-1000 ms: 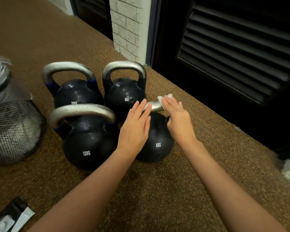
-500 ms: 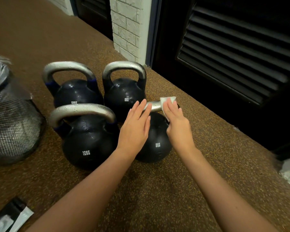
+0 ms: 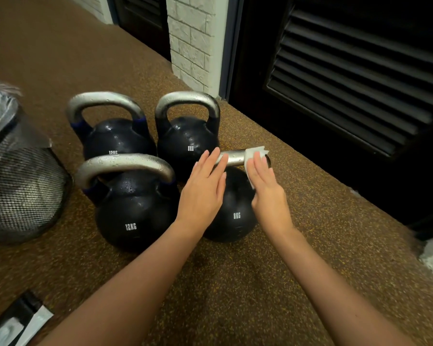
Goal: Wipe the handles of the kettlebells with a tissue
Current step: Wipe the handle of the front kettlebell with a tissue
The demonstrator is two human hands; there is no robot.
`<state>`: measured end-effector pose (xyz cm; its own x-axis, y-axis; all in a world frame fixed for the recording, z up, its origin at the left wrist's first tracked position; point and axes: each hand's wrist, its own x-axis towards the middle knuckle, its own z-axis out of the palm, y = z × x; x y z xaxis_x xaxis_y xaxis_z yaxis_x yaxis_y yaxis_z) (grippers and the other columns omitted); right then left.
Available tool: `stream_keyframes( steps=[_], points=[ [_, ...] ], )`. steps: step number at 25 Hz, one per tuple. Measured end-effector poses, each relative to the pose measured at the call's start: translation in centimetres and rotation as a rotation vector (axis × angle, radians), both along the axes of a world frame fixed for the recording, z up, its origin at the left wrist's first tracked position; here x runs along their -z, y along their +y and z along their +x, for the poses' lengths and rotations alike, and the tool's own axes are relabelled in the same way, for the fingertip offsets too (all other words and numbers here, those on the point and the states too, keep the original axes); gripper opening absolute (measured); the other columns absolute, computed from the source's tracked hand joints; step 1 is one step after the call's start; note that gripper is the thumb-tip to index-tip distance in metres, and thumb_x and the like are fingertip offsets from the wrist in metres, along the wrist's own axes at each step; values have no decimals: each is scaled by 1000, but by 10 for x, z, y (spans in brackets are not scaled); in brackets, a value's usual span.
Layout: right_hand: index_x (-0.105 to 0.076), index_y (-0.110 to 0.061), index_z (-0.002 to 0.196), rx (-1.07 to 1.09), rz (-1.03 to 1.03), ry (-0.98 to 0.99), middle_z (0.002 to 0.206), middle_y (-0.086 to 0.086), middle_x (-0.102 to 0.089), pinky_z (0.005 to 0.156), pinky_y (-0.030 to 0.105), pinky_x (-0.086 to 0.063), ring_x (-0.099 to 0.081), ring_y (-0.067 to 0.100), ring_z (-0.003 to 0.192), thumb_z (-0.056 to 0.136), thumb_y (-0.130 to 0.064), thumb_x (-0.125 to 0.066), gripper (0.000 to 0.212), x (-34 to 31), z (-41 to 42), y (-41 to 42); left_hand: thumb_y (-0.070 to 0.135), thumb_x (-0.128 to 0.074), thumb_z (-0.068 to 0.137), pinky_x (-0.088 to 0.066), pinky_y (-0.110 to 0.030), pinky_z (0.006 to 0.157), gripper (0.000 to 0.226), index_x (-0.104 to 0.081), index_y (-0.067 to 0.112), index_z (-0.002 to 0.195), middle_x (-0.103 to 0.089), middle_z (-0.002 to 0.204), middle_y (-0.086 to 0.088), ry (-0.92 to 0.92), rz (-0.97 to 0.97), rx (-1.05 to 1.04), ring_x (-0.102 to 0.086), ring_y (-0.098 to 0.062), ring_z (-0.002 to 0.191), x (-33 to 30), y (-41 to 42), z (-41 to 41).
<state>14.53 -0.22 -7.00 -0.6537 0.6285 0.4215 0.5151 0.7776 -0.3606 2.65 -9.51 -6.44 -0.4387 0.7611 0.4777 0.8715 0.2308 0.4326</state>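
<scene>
Nearest, at the lower left corner of the frame, flat packets (image 3: 13,325) in black and white lie on the speckled brown floor (image 3: 235,295). Two bare forearms reach up from the bottom edge toward the middle of the frame. Just right of centre, the left hand (image 3: 203,193) lies flat with straight fingers on the near 8KG kettlebell (image 3: 235,216), its fingertips touching the left end of the silver handle (image 3: 233,158); its grip is wide and holds nothing. Beside it, the right hand (image 3: 265,188) presses a white tissue (image 3: 251,156) against the right end of that handle with straight fingers laid over it, so this grip is wide too, pressing rather than clasping. Left of centre stands the near 12KG kettlebell (image 3: 133,211), beaded with droplets. Behind these, in the upper middle, stand the far 12KG kettlebell (image 3: 115,138) and the far 8KG kettlebell (image 3: 188,138), close together. At the left edge sits a mesh bin (image 3: 18,186) lined with a clear bag. Farthest, along the top, are a white brick pillar (image 3: 193,41) and dark louvred doors (image 3: 360,71).
</scene>
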Motion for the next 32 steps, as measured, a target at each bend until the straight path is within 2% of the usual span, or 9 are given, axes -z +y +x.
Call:
stream_keyframes(
  steps=[4, 7, 9, 10, 17, 20, 22, 27, 32],
  points=[
    [-41, -7, 139, 78, -147, 52, 147, 11, -38, 113, 23, -14, -35, 20, 135, 84, 16, -43, 59, 0, 13, -10, 26, -32, 95, -35, -42, 110, 46, -43, 11, 138, -39, 146, -7, -17, -7, 1, -30, -23, 139, 0, 0, 0],
    [-50, -10, 133, 316, -1006, 595, 121, 6, -59, 103, 31, -40, -56, 17, 107, 95, 2, -37, 41, -29, 1, -27, 27, -30, 96, -34, -40, 111, 47, -42, 12, 138, -38, 147, -6, -16, -13, -1, -29, -22, 139, 0, 0, 0],
    [-44, -4, 134, 340, -1514, 1113, 127, 14, -52, 106, 41, -38, -52, 27, 116, 95, 6, -34, 42, -50, -17, -20, 28, -29, 95, -33, -39, 111, 47, -43, 11, 138, -39, 147, -7, -14, -4, 3, -29, -23, 139, -1, -1, 0],
    [-40, -1, 136, 365, -1617, 1247, 134, 18, -47, 107, 44, -36, -48, 32, 122, 94, 9, -33, 44, -58, -26, -15, 27, -30, 95, -32, -39, 111, 46, -43, 11, 137, -39, 147, -7, -18, 0, 4, -29, -22, 139, -1, -1, 1],
    [-25, 7, 140, 406, -1860, 1498, 147, 27, -28, 111, 47, -24, -30, 38, 135, 95, 11, -27, 46, -66, -47, -10, 28, -29, 95, -33, -42, 111, 48, -42, 10, 138, -37, 147, -9, -15, 7, 6, -29, -24, 139, 2, 1, -2],
    [-51, 5, 125, 575, -1850, 1192, 121, 16, -58, 101, 29, -38, -54, 23, 112, 96, -17, -47, 37, -54, -32, 7, 27, -31, 95, -34, -42, 110, 47, -44, 10, 137, -39, 146, -9, -4, 12, 16, -31, -25, 138, 2, 0, -2],
    [-60, 3, 112, 509, -1725, 920, 109, 16, -66, 93, 33, -45, -60, 22, 96, 93, -31, -52, 40, -45, -26, 5, 27, -30, 95, -33, -41, 111, 47, -43, 10, 137, -39, 146, -9, -4, 12, 24, -30, -25, 138, 1, -1, -2],
    [-22, 15, 138, 315, -1969, 1414, 146, 29, -29, 116, 42, -18, -28, 37, 138, 96, 8, -25, 43, -59, -38, -2, 28, -29, 95, -34, -40, 110, 48, -43, 11, 138, -38, 147, -8, 13, 0, 17, -29, -24, 139, 3, -1, -3],
    [-18, 16, 139, 395, -1947, 1376, 145, 33, -26, 115, 45, -16, -26, 41, 137, 94, 11, -19, 45, -64, -22, 5, 28, -29, 95, -35, -42, 110, 48, -42, 11, 138, -37, 148, -7, -2, 1, 26, -27, -23, 139, 4, 0, -4]
  ],
)
